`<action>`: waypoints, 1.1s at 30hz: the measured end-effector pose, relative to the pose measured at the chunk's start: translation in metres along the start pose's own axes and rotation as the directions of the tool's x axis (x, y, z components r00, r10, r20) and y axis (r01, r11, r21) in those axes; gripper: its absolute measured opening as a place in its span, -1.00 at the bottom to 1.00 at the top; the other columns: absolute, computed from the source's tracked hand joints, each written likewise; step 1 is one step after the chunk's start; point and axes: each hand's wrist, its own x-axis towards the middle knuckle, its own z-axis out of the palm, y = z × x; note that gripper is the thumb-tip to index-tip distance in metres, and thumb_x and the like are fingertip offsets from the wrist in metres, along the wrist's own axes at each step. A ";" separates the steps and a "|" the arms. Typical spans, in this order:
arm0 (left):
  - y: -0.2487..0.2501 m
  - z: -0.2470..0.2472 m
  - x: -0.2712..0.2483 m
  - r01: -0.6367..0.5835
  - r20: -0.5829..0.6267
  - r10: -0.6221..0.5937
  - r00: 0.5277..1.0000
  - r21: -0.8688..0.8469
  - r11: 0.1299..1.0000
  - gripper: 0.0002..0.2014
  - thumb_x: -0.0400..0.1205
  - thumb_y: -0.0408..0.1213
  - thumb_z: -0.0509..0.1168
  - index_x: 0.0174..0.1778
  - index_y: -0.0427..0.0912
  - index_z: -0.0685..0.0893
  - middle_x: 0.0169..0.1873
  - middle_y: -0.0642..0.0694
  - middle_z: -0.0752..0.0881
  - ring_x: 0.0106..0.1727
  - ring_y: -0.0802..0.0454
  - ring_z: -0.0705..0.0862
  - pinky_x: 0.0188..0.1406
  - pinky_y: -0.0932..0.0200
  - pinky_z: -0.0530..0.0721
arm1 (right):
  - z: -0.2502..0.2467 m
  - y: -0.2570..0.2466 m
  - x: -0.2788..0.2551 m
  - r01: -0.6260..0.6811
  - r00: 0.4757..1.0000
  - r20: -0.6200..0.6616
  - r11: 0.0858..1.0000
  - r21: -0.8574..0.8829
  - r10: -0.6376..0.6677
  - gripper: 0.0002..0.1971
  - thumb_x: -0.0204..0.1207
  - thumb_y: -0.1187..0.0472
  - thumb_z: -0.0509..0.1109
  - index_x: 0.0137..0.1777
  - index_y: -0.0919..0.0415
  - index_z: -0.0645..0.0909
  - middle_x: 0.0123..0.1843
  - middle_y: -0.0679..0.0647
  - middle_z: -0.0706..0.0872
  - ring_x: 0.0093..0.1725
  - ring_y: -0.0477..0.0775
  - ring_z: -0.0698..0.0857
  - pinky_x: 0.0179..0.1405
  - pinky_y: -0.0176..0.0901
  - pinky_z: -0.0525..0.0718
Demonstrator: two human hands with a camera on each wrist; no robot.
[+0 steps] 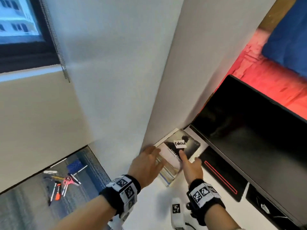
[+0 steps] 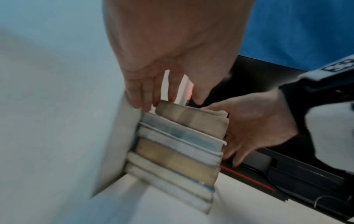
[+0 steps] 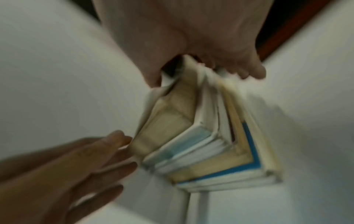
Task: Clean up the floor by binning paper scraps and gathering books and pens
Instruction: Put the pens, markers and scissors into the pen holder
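Risk: the uneven stack of paperback books (image 1: 167, 170) could slide or topple off the white worktop (image 1: 157, 201) if either hand shoves too hard; its edges sit staggered, not flush.
Cause: the left hand (image 1: 147, 165), fingers straight, only touches the stack's left side; the right hand (image 1: 191, 166) lies flat, forefinger pressing the top cover. Neither hand clasps anything.
Stack place: far corner of the worktop, against the white wall (image 1: 116, 80), just left of the black monitor (image 1: 249, 130).
Stack look: several books, cream and blue page edges, a dark grey top cover with a white label (image 1: 180, 143).
Left to do: pens and pink scissors (image 1: 68, 180) lie on the grey floor (image 1: 25, 205), near left.
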 end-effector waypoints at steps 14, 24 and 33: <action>-0.191 -0.010 -0.302 0.771 0.187 -0.749 0.636 -0.131 0.623 -0.79 0.59 0.00 0.34 -0.26 -0.03 0.60 -0.07 -0.14 0.80 0.02 -0.10 0.74 -0.09 0.15 0.59 | 0.161 0.005 -0.166 0.954 0.205 0.672 0.299 0.025 -0.712 -0.90 0.46 0.28 0.42 -0.18 0.05 0.61 -0.24 -0.14 0.70 -0.22 -0.17 0.65 -0.16 -0.33 0.60; -0.354 -0.027 -0.428 0.893 0.210 -0.889 0.407 -0.297 0.339 -0.79 0.60 0.02 0.34 -0.14 -0.04 0.68 -0.10 -0.02 0.80 -0.02 0.03 0.74 0.05 0.14 0.69 | 0.356 0.098 -0.212 0.945 0.289 0.957 0.149 -0.292 0.039 -0.95 0.51 0.01 0.37 -0.13 -0.10 0.55 -0.13 -0.09 0.74 -0.10 -0.11 0.69 0.05 -0.12 0.69; -0.597 0.086 -0.491 0.925 0.220 -0.922 0.319 -0.282 0.253 -0.80 0.65 -0.04 0.32 -0.08 -0.09 0.72 -0.15 -0.01 0.78 -0.10 0.08 0.72 0.00 0.15 0.70 | 0.579 0.263 -0.194 0.959 0.283 0.922 -0.062 -0.276 0.263 -0.90 0.53 0.02 0.28 -0.01 -0.03 0.56 -0.02 -0.05 0.70 0.08 0.06 0.70 0.03 -0.15 0.59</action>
